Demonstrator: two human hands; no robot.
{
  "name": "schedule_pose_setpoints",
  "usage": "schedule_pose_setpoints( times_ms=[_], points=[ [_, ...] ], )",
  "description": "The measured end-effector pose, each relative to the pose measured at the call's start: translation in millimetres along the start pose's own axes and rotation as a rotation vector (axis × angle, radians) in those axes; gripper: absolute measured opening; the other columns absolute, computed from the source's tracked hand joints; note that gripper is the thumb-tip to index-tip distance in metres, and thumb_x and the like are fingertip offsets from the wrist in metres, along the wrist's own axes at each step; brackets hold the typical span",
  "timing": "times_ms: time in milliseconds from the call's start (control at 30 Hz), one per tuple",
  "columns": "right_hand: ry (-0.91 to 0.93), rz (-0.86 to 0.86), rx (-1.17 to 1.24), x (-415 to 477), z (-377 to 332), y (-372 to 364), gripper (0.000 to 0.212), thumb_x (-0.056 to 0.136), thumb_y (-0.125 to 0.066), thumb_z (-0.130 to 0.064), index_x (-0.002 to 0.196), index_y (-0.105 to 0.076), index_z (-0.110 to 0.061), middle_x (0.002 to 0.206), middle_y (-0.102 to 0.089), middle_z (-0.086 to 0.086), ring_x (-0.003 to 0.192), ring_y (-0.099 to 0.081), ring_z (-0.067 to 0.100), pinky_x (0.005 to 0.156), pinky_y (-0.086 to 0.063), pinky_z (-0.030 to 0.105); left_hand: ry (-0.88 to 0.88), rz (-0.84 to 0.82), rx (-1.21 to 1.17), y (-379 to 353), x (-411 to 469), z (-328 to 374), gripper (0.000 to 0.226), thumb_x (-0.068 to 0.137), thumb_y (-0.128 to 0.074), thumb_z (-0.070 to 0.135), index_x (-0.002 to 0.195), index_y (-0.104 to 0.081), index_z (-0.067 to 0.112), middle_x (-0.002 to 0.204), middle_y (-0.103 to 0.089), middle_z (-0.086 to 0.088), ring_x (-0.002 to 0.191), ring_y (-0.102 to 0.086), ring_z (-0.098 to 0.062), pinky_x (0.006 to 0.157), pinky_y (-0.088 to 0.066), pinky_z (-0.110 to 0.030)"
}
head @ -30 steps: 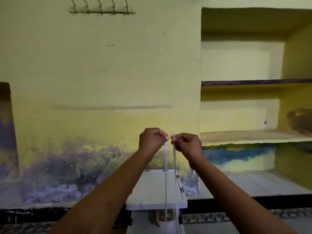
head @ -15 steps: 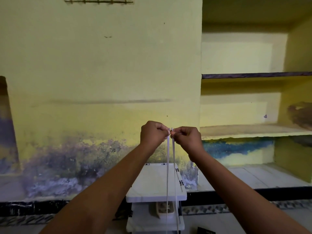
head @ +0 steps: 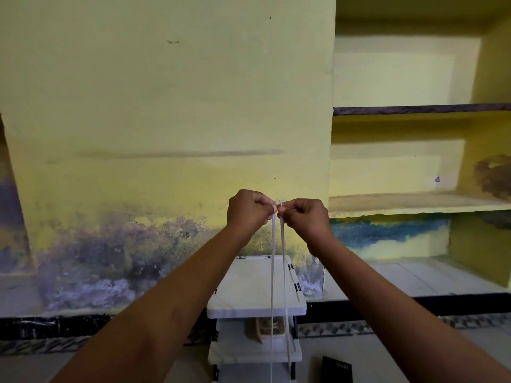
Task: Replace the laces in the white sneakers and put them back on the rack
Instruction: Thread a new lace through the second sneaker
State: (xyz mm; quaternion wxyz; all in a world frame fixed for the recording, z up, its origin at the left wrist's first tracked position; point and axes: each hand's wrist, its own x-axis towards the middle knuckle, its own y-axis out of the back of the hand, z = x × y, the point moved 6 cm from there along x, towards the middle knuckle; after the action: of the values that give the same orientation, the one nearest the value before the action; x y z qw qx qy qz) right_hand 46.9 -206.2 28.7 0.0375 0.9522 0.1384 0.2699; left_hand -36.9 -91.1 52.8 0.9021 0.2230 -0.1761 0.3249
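In front of the person, at chest height, the left hand (head: 247,210) and the right hand (head: 305,218) are raised close together, knuckles almost meeting. Each grip is closed in a pinch on 1 upper end of the flat white shoelace (head: 272,272): the left thumb and fingers curl round the left end, the right thumb and fingers round the right end. From the 2 pinches, 2 strands hang straight down side by side, near each other but apart, and run out past the bottom edge of the view. Behind the strands, lower down, stands the white tiered rack with pale stone-like shelves (head: 243,286), set against the stained yellow wall (head: 166,120). On its 2nd shelf sits a beige item (head: 265,328), too dim to identify. A flat black object (head: 336,369) lies on the floor just right of the rack. To the right, yellow recessed wall shelves (head: 414,201) are built into the wall.
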Motion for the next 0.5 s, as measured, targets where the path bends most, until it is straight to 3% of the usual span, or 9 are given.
schedule_pose_setpoints(
  times_ms=[100, 200, 267, 433, 500],
  points=[
    [-0.085, -0.025, 0.024, -9.8, 14.1, -1.9, 0.017, 0.084, -0.068, -0.011, 0.067, -0.068, -0.014, 0.073, -0.067, 0.012, 0.063, -0.059, 0.020, 0.067, -0.052, 0.036, 0.075, -0.017, 0.017, -2.7, -4.5, -18.6, 0.017, 0.082, -0.063, 0.004, 0.069, -0.064, 0.014, 0.080, -0.069, -0.013, 0.074, -0.067, -0.027, 0.078, -0.058, -0.042],
    [-0.197, -0.101, 0.078, -29.3, 32.3, -8.2, 0.009, 0.088, -0.064, -0.008, 0.080, -0.064, -0.004, 0.069, -0.065, 0.011, 0.047, -0.060, 0.012, 0.048, -0.048, 0.019, 0.217, -0.068, 0.004, -7.1, -12.2, -50.4, 0.016, 0.091, -0.047, 0.007, 0.079, -0.052, 0.015, 0.088, -0.068, -0.014, 0.074, -0.067, -0.023, 0.073, -0.056, -0.036],
    [-0.302, -0.184, 0.067, -48.7, 50.6, -14.8, 0.013, 0.091, -0.059, -0.006, 0.078, -0.061, -0.005, 0.061, -0.064, 0.007, 0.041, -0.059, 0.008, 0.043, -0.047, 0.017, 0.303, -0.177, 0.064, -13.1, -25.0, -76.2, 0.010, 0.095, -0.038, 0.011, 0.090, -0.046, 0.014, 0.087, -0.063, -0.013, 0.066, -0.061, -0.023, 0.066, -0.052, -0.032],
    [-0.618, -0.497, 0.039, -109.7, 106.0, -34.6, 0.021, 0.095, -0.048, -0.001, 0.076, -0.055, -0.006, 0.048, -0.062, 0.006, 0.041, -0.061, 0.009, 0.044, -0.052, 0.018, 0.436, -0.363, 0.262, -25.9, -65.2, -155.8, 0.010, 0.098, -0.033, 0.015, 0.099, -0.043, 0.012, 0.084, -0.054, -0.010, 0.056, -0.048, -0.019, 0.049, -0.037, -0.025],
    [-0.687, -0.562, 0.065, -131.6, 125.4, -41.7, 0.018, 0.095, -0.049, -0.002, 0.080, -0.056, -0.006, 0.056, -0.065, 0.009, 0.048, -0.065, 0.012, 0.048, -0.053, 0.019, 0.478, -0.388, 0.299, -33.3, -82.6, -189.7, 0.009, 0.096, -0.036, 0.012, 0.097, -0.044, 0.011, 0.085, -0.055, -0.012, 0.056, -0.048, -0.019, 0.047, -0.036, -0.025]
  ],
)
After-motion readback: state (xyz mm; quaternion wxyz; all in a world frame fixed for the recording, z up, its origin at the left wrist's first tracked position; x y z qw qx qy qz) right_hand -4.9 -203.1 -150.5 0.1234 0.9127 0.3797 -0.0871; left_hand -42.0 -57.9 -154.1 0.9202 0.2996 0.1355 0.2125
